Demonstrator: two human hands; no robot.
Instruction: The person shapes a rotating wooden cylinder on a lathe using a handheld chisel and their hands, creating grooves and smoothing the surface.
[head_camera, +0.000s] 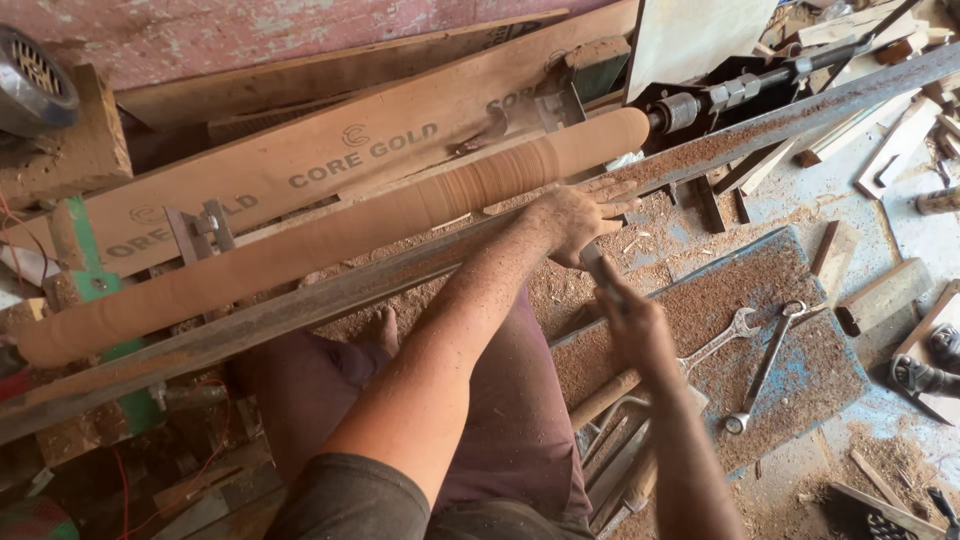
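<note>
1. Sawdust covers the workshop floor (850, 200) and the low blue board (800, 385) beside the lathe, with wood offcuts scattered beyond.
2. Mounted between the lathe's ends, the long wooden spindle (330, 235) runs slantwise across the view, its surface blurred as though turning; a paler banded stretch lies just left of the hands.
3. Left hand (580, 215) rests on the steel rail (400, 275) right beside the spindle, fingers (615, 190) spread flat and pointing towards the wood, pressing down a thin blade that barely shows.
4. Right hand (630, 320) sits nearer the body, fingers curled around the turning tool (598, 268); motion blur hides exactly how tight the grasp is.
5. Close by on the blue board lie two spanners (755, 365) and, nearer the knee, several wooden-handled chisels (610, 425).
6. Behind the spindle leans a printed plank (330, 150); the black tailstock (720, 95) holds the right end.
7. Likely hazards: the bare left fingertips lie very close to the spinning wood, so a slip could drag them in; a tool edge set too deep could catch and kick back; loose shavings may fly at the face.
</note>
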